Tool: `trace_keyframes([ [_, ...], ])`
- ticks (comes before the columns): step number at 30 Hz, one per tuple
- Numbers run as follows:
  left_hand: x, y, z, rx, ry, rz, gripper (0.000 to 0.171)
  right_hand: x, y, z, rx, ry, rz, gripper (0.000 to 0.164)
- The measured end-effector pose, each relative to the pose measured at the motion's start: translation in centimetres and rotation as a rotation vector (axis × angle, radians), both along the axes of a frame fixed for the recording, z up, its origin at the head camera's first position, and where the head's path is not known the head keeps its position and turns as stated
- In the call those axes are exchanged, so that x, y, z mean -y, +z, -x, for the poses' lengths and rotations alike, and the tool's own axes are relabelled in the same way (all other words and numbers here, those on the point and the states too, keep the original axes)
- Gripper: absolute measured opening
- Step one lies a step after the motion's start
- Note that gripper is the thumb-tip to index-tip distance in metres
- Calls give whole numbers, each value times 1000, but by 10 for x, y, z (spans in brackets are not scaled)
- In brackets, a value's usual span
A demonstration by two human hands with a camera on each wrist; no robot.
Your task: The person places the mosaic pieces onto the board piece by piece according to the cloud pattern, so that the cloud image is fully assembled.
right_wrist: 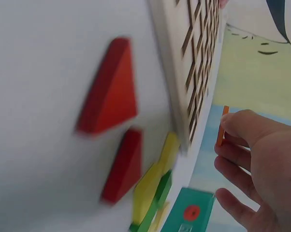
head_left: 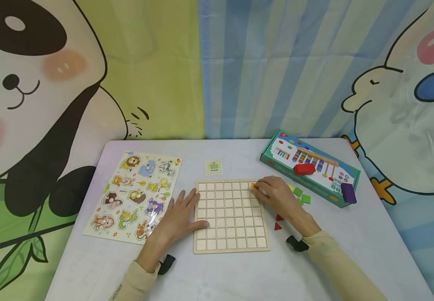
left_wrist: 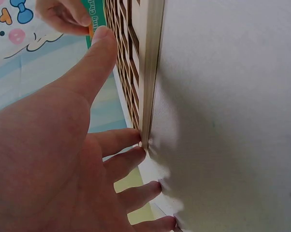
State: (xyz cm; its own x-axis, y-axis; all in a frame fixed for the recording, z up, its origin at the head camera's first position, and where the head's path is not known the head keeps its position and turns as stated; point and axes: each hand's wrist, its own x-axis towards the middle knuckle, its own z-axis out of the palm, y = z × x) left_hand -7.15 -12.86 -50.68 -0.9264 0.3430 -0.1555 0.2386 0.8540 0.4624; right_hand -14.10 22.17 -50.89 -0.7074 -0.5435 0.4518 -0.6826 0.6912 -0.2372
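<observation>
Backdrop, head view: a cartoon-printed curtain (head_left: pixel 232 83) is hanging behind a pale table (head_left: pixel 217 276).
Wooden grid board (head_left: pixel 230 226): it is lying flat on the table, its square recesses facing up.
Left hand (head_left: pixel 179 219): it is resting at the board's left side, fingers spreading straight, thumb reaching over the recesses, holding nothing.
Right hand (head_left: pixel 279 196): it is pinching an orange tile (head_left: pixel 254 187) at the board's far right corner.
Right of the board: red triangles (head_left: pixel 278 226), green tiles (head_left: pixel 306 199) and a yellow piece (head_left: pixel 291 188) are lying loose near a green box (head_left: pixel 322 171), which is carrying a red block (head_left: pixel 304 169) and a purple block (head_left: pixel 348 193).
Left and beyond: an animal puzzle sheet (head_left: pixel 134 196) is lying near the left hand; a small pattern card (head_left: pixel 213 167) is lying past the board's far edge.
Left wrist view, fingertips: they are stretching to the board's side rim, the nearest apparently touching it by a corner; nothing is sitting in that grasp.
Right wrist view, pinch: thumb and fingertips are closing on the tile, its thin edge showing; whether it is touching the board, I cannot tell.
Orange tile's handling: it is probably weighing little, staying stiff and hardly risking breakage; smooth faces may be slipping under dry fingertips.
Where to hold: opposite edges are likely giving the surest pinch, leaving the underside free.
</observation>
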Motion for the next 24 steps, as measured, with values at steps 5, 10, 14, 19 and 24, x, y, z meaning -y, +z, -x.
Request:
trace_keyframes([
  [5, 0, -1, 1, 13, -1, -3, 104, 25, 3, 3, -24, 90, -1, 22],
  [10, 0, -1, 1, 13, -4, -9, 104, 46, 2, 4, -1, 150, -17, 18],
  [14, 0, -1, 0, 1, -4, -4, 104, 57, 1, 3, 35, 170, -36, 17],
  [19, 1, -2, 0, -11, -4, 6, 104, 65, -3, 3, 62, 166, -70, 17],
  [24, 1, -2, 0, -12, -6, 1, 104, 67, -8, 2, 98, 152, -103, 18],
])
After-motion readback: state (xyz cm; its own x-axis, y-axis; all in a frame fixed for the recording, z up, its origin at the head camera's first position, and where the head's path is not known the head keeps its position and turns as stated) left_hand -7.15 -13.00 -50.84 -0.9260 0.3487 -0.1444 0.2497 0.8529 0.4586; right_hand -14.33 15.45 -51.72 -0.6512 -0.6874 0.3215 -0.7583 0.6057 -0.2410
